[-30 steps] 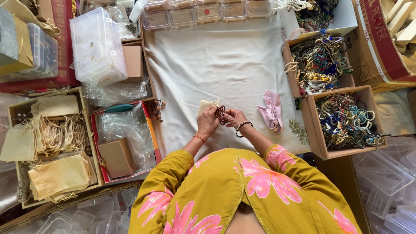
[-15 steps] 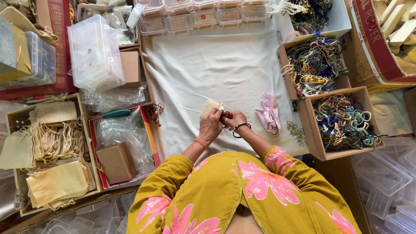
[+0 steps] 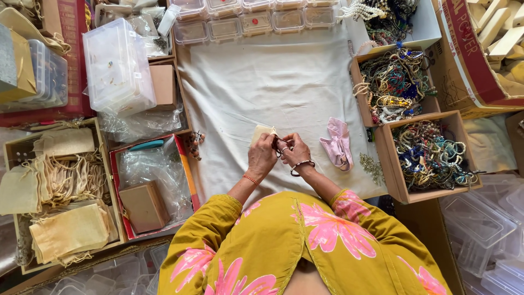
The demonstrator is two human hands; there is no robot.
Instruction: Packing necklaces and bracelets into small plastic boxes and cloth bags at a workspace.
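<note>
Pouch: small cream fabric pouch (image 3: 262, 133), held above the white cloth sheet (image 3: 284, 82), just in front of the person.
Left hand: left hand (image 3: 262, 157) closed on the pouch.
Right hand: right hand (image 3: 292, 151) pinching a small dark beaded piece (image 3: 279, 147) at the pouch mouth.
Progress: piece looks not yet inside; filling unfinished, I judge. Cardboard box of beaded bangles (image 3: 428, 155) sits full.
Change: hands slightly nearer the body than half a second ago; pouch still gripped.

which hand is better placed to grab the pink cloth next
Right, probably. The right hand is beside the pink cloth on the white sheet; the left hand holds the small cream pouch, farther away.
</note>
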